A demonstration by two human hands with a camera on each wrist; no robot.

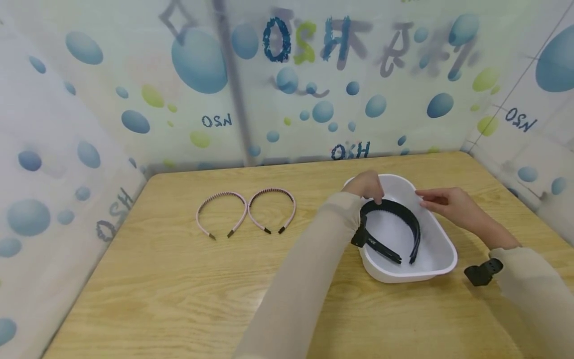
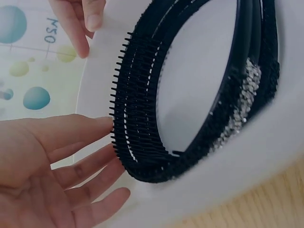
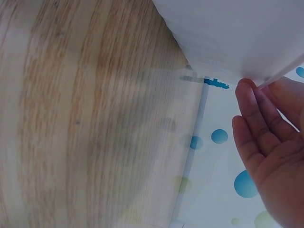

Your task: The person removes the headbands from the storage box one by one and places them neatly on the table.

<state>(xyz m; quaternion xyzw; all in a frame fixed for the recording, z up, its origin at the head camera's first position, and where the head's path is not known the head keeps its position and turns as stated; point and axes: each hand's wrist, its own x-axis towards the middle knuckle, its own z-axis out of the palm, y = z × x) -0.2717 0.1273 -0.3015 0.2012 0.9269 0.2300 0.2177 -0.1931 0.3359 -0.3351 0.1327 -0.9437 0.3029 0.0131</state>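
Several black headbands [image 1: 405, 214] lie nested together inside a white plastic basin [image 1: 435, 276]. Comb teeth line the inner side of the black headbands [image 2: 137, 109], and one has a strip of silver glitter. My left hand [image 1: 366, 185] reaches over the basin's left rim and pinches the curved top of the stack. In the left wrist view, the left thumb [image 2: 95, 126] meets the toothed side, with the fingers at its lower edge. At the basin's far right side, my right hand [image 1: 457, 207] pinches the rim between thumb and fingers.
Two pink headbands [image 1: 220, 194] with dark tips lie side by side on the wooden table [image 1: 179, 299], left of the basin. A white sheet [image 1: 287, 119] with blue and green dots hangs behind the table and along both sides.
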